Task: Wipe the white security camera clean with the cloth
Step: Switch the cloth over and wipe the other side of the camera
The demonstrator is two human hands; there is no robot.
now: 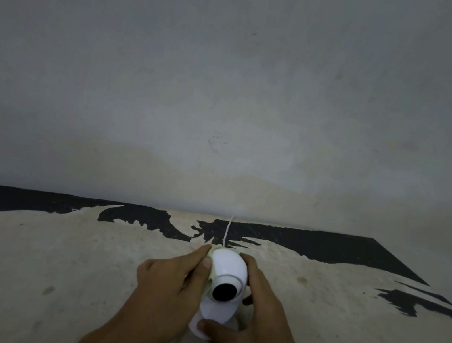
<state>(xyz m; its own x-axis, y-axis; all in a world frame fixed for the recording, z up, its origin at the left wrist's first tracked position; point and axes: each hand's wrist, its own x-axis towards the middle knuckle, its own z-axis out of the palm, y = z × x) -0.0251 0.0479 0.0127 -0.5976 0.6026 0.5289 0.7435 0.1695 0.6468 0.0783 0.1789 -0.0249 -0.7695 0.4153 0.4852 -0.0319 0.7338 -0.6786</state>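
Observation:
The white security camera stands on the worn tabletop at centre, its round black lens facing me. My left hand presses a pale yellowish cloth against the camera's left side; only a thin strip of the cloth shows between fingers and housing. My right hand grips the camera from the right, thumb on its white base. A thin white cable runs from behind the camera toward the wall.
The table surface is beige with peeling black patches along the back and right edges. A bare grey wall rises directly behind the table's far edge.

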